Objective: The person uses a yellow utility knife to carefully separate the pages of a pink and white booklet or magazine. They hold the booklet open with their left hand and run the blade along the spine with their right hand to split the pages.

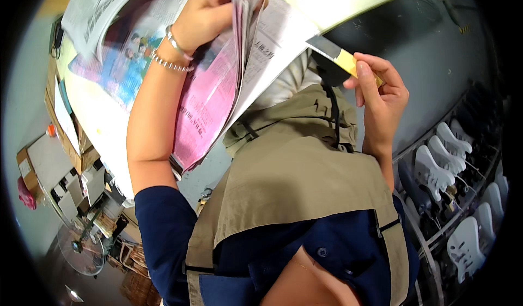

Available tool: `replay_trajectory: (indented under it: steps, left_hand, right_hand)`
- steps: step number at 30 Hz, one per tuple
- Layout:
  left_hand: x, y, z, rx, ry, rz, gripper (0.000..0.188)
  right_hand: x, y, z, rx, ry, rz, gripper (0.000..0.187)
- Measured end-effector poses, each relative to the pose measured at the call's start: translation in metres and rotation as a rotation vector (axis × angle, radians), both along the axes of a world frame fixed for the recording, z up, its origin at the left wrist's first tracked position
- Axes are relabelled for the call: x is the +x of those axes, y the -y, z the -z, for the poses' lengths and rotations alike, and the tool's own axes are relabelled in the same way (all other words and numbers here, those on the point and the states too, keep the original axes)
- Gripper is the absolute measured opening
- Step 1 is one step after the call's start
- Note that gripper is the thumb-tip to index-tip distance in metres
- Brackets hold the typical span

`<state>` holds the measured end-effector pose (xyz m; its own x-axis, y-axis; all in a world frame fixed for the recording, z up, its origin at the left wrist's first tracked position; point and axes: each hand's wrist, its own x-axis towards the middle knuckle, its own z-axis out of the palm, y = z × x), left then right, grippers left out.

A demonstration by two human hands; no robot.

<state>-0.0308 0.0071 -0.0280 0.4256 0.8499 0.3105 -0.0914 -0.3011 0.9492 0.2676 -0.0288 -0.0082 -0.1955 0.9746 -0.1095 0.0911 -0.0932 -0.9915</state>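
My left hand is closed round the bunched upper edge of a folded newspaper, pink on its near face and several sheets thick. The newspaper's lower corner hangs past the edge of a pale table. More printed sheets lie spread under and behind that hand, one curling up at the far left. Between the thumb and fingers of my right hand is a flat scraper-like tool, yellow at the held end and dark grey at the other. Its grey end points up and left, close to the white paper's corner.
At the right stands a metal rack with several white moulded pieces. A standing fan, cartons and a small table are at the lower left. My khaki apron is close below the table edge.
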Motion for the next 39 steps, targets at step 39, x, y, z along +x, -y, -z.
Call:
replay_trajectory:
  steps: [39]
  left_hand:
    - [0.027, 0.013, -0.029, 0.662, -0.725, -0.202, 0.018]
  right_hand:
    - [-0.006, -0.022, 0.002, 0.161, 0.081, -0.068, 0.011]
